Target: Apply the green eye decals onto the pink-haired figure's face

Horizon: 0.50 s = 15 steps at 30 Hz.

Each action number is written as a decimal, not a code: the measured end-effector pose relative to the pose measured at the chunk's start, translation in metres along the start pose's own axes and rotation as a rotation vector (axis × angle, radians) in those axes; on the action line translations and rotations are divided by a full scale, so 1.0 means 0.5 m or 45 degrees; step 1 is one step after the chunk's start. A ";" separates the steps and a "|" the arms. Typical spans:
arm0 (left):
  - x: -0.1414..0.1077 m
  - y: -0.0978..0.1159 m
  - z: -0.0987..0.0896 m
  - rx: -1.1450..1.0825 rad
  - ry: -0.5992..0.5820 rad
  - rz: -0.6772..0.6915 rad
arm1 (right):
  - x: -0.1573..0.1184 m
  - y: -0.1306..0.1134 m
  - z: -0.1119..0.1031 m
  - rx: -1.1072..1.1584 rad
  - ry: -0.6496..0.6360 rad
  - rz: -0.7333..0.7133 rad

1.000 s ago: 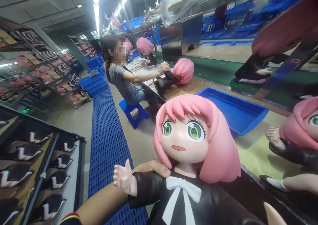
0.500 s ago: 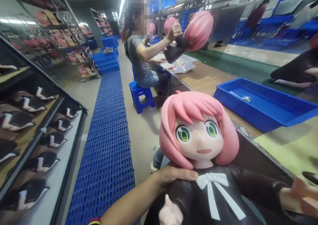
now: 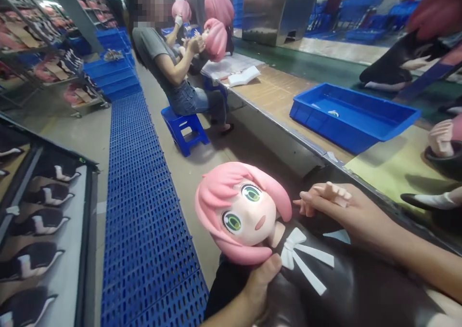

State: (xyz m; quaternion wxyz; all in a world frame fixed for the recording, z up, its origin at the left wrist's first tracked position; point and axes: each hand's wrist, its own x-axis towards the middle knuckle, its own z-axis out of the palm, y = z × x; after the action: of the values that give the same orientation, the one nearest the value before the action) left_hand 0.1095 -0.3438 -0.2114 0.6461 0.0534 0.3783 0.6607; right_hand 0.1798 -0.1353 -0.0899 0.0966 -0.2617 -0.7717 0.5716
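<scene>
A large doll figure (image 3: 249, 211) with pink hair, green eyes, a black dress and a white bow lies tilted across my lap, head toward the upper left. My left hand (image 3: 265, 276) is closed around its shoulder just below the head, thumb beside the neck. Above the dress, my right hand (image 3: 346, 209) is closed on a small pale doll hand (image 3: 332, 192) with spread fingers. Whether this doll hand joins the figure's sleeve is hidden by my own hand.
A blue tray (image 3: 335, 134) holding a small item stands on the workbench (image 3: 277, 84). More doll figures (image 3: 393, 62) are at the right. A co-worker (image 3: 162, 57) sits on a blue stool (image 3: 184, 129) ahead. Racks with black doll parts (image 3: 39, 221) flank the blue floor matting (image 3: 144, 211).
The figure has tipped from upright to leaning left and lower in view. My right hand has come from the far right edge in toward its chest. The view has swung right.
</scene>
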 end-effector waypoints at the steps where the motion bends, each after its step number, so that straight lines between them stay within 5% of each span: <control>1: 0.003 -0.017 -0.003 0.017 0.011 -0.035 | 0.004 0.004 -0.004 -0.013 -0.036 0.000; 6: -0.020 -0.033 -0.043 0.206 0.072 -0.257 | -0.001 0.031 -0.002 -0.044 -0.118 -0.043; 10: -0.093 0.109 -0.049 0.569 0.041 -0.502 | 0.002 0.042 0.003 -0.019 -0.084 -0.081; 11: -0.110 0.159 -0.037 0.941 -0.076 -0.530 | 0.002 0.045 0.003 -0.013 -0.079 -0.092; 13: -0.130 0.250 -0.002 1.404 -0.188 -0.389 | -0.003 0.056 0.002 -0.002 -0.072 -0.094; 15: -0.127 0.310 0.032 1.676 -0.096 0.157 | -0.011 0.072 0.004 0.004 -0.064 -0.096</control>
State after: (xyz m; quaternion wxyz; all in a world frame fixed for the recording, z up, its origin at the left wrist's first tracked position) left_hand 0.0024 -0.3748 -0.0852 0.4524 0.4818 0.6765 0.3249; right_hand 0.1940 -0.1322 -0.1231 0.0992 -0.2178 -0.7823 0.5751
